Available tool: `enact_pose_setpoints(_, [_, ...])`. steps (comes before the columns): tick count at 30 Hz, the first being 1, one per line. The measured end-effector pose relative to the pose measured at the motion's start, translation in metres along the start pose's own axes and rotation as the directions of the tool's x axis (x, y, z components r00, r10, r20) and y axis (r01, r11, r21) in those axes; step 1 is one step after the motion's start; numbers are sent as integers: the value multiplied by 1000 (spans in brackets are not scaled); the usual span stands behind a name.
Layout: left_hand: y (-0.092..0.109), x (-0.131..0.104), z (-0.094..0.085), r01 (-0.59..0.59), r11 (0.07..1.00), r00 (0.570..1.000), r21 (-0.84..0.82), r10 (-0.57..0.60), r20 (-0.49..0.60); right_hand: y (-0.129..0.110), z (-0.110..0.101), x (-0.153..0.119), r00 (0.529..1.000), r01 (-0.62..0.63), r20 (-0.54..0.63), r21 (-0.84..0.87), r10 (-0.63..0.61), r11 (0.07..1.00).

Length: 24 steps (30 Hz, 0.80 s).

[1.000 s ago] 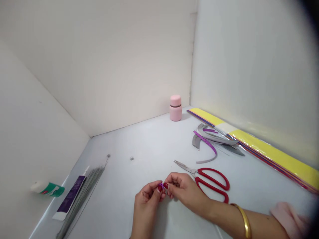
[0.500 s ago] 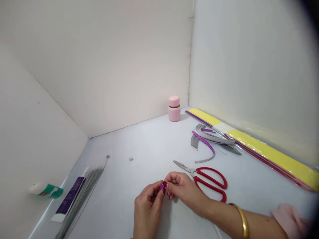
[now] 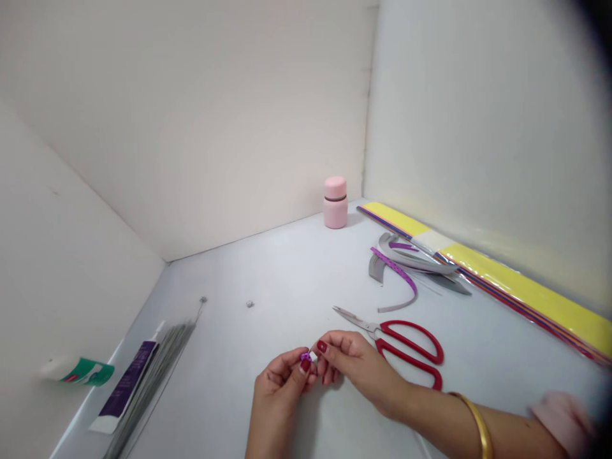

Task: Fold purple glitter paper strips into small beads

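Between thumb and fingertips, my left hand [image 3: 282, 382] pinches a small rolled purple strip [image 3: 305, 357]. A pale end of the strip [image 3: 313, 357] sticks out toward my right hand [image 3: 347, 360], whose thumb and index finger are closed at that end. Whether the right fingertips grip the pale end or only touch it is hard to see. Just behind the right hand lie red-handled scissors [image 3: 414, 341], blades pointing left. Past them rests a curled purple strip [image 3: 399, 271] with a grey end.
Grey and purple strip scraps [image 3: 421, 262] lie beside a yellow-topped pack of sheets [image 3: 507, 274]. A pink flask [image 3: 335, 203] stands at the back. On the left are a purple tube [image 3: 127, 386], a bundle of thin wires [image 3: 155, 382], a green-and-white bottle [image 3: 79, 371] and two tiny coils, one a wire coil [image 3: 249, 305].
The fingertips of my two hands have moved slightly apart, and a pale end of the purple strip now shows between them. The view has shifted a little.
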<state>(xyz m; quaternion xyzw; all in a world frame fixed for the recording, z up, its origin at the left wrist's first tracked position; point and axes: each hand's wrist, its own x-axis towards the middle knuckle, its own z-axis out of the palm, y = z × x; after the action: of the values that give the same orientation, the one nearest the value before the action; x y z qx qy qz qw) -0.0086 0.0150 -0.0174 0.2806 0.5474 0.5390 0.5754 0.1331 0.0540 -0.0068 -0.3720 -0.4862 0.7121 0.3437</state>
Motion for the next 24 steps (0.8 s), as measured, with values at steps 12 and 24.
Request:
enact_pose_setpoints(12, [3,-5,6,47,998,999,-33,-48,-23,1,-3,2,996,-75,48,103,71,992])
enact_pose_setpoints(24, [5,-12,1,-190,922,980,339,198,10,2,-4,2,996,-91,0,19,91,996])
